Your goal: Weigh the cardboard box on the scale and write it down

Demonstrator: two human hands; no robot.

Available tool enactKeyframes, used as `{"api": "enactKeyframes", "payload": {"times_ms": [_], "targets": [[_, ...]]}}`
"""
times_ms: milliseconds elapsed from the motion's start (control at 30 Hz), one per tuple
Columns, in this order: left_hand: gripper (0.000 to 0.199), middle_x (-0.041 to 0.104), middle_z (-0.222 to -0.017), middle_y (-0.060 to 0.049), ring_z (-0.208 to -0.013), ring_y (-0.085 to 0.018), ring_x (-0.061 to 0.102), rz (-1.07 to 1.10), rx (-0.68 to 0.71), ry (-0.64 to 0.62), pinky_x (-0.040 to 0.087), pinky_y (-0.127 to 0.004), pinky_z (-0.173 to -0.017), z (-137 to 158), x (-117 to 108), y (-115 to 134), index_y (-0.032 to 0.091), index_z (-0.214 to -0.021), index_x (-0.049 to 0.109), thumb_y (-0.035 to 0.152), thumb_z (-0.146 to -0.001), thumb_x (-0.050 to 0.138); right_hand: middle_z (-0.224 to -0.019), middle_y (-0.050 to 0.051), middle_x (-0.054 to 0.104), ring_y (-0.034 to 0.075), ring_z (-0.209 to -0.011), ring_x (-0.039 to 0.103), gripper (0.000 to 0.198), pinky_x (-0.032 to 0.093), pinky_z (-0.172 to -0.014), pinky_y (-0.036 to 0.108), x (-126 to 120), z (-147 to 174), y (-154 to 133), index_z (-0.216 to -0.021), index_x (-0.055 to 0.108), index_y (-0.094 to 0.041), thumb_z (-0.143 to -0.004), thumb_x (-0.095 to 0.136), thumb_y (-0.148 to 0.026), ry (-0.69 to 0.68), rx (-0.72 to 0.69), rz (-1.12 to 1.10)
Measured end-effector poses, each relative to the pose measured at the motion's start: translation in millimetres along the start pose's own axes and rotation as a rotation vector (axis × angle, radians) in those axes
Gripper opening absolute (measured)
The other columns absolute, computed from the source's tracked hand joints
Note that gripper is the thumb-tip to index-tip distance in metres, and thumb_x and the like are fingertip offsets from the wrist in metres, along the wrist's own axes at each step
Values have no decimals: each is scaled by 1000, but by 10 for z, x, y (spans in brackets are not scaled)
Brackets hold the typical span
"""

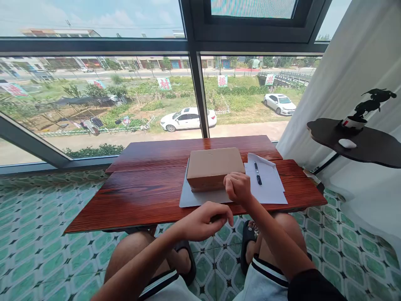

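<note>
A closed brown cardboard box (216, 165) sits on papers on the dark red wooden table. My right hand (238, 187) is curled into a fist in front of the box's right front corner; I see nothing in it, and whether it touches the box I cannot tell. Lower and to the left, my left hand (205, 221) hangs in front of the table's near edge. Its fingers bend loosely, with a gap to the thumb and nothing between. White paper sheets (271, 190) lie right of the box, with a black pen (257, 173) on top.
The wooden table (140, 188) stands against large windows. At the right, a dark side table (372, 146) bears a potted plant (355, 121) and a white rounded object (347, 143), beside a white curtain (332, 71). My knees are under the table's near edge, above green tiles.
</note>
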State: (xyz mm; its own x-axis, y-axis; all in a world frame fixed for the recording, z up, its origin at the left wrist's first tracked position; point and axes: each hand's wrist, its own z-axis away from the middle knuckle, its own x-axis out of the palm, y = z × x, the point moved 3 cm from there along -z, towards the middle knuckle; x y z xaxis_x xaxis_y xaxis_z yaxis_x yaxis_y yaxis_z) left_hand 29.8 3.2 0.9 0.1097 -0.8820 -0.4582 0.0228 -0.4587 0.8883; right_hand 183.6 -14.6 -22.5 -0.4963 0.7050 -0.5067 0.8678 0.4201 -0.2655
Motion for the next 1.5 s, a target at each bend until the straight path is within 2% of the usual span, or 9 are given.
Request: {"api": "enactKeyframes", "payload": {"times_ms": [67,133,267,367,533,633,733,933,1500], "targets": [[20,61,-74,0,-67,-11,49,-32,-1,207,37,-25,-63,11,-177,-51,17,-84,64,24,-90,46,-59,1,46,14,-57,39,30,29,-61,32,-101,36,60,-66,37,-20,-96,31,-15,187,76,-59],[21,58,-72,0,-66,-11,47,-97,21,494,36,-26,-63,30,-421,-97,18,-80,63,28,-91,47,-63,1,43,16,-61,39,28,30,-64,32,-174,26,96,-70,36,-21,-96,30,-15,297,137,-35],[14,52,-71,2,-66,-12,45,-109,92,1194,36,-26,-63,127,-892,-242,20,-86,62,28,-87,51,-85,7,56,20,-82,50,16,40,-76,35,-226,-109,190,-93,52,-19,-96,36,-19,337,269,81],[21,56,-79,1,-76,-13,54,-24,96,1411,44,-26,-74,158,-1041,-439,21,-102,61,23,-84,50,-108,10,60,21,-102,55,22,44,-91,38,-209,-165,343,-111,54,-18,-97,39,-25,386,440,46],[43,61,-123,-8,-118,-17,57,67,-5,1466,43,-31,-104,166,-962,-846,21,-129,54,26,-86,49,-137,13,53,22,-130,47,42,35,-113,44,-104,30,601,-129,51,-15,-94,42,-35,378,729,-116],[51,52,-143,-10,-134,-19,49,211,-80,1389,38,-33,-114,114,-844,-1038,21,-138,47,35,-89,49,-148,13,45,21,-139,41,52,28,-119,43,-37,213,656,-138,46,-15,-93,41,-41,321,882,-256],[55,49,-148,-11,-138,-24,45,230,-163,1303,34,-38,-118,42,-757,-1087,21,-140,46,42,-90,50,-149,12,45,21,-139,42,57,28,-120,42,11,325,638,-140,46,-14,-92,41,-45,294,992,-387],[56,44,-153,-11,-144,-25,38,207,-194,1231,28,-40,-122,-54,-651,-983,19,-142,46,45,-92,47,-144,10,51,20,-134,45,57,32,-117,40,33,319,525,-136,52,-15,-93,36,-50,296,955,-370],[56,40,-156,-2,-147,-22,32,271,-177,1269,32,-35,-122,-78,-565,-936,25,-147,41,39,-93,47,-139,10,55,18,-130,48,49,32,-116,39,34,277,442,-133,54,-17,-97,33,-43,289,910,-310]]}}
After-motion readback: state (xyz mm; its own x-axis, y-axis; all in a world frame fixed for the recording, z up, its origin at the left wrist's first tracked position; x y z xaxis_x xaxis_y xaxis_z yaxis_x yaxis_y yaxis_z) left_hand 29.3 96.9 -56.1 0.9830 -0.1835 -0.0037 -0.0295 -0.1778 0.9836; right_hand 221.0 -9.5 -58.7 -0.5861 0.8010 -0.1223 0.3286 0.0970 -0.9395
